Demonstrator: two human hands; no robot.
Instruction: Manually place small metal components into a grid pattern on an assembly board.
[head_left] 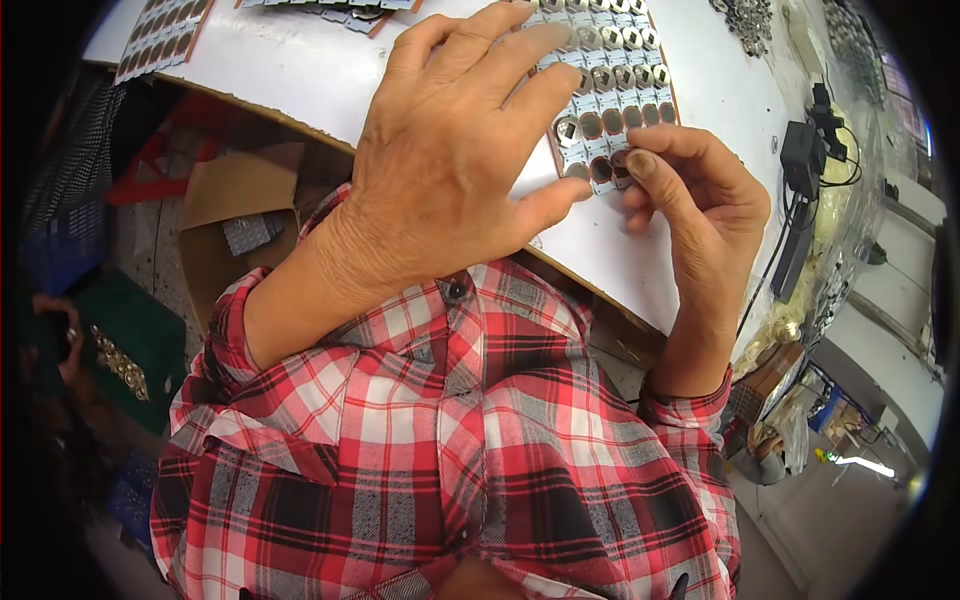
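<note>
A pale-blue panel of small boards (pixel 605 95) lies on the white table, in rows of round spots. Silver round metal pieces (pixel 623 78) with dark square centres sit on its upper rows; the lower rows show mostly dark brown discs (pixel 600 168). My left hand (pixel 440 160) spreads over the panel's left side, fingers apart, the thumb tip by the bottom row. At the panel's lower right corner my right hand (pixel 705 195) has its thumb and index finger pinched together. Whatever lies between those fingertips is too small and covered to make out.
More board panels (pixel 165 38) lie at the table's far left and top edge. A pile of small metal parts (pixel 748 22) sits at the top right. Black plugs and cables (pixel 803 160) run along the right side. Below the left edge stands an open cardboard box (pixel 235 190).
</note>
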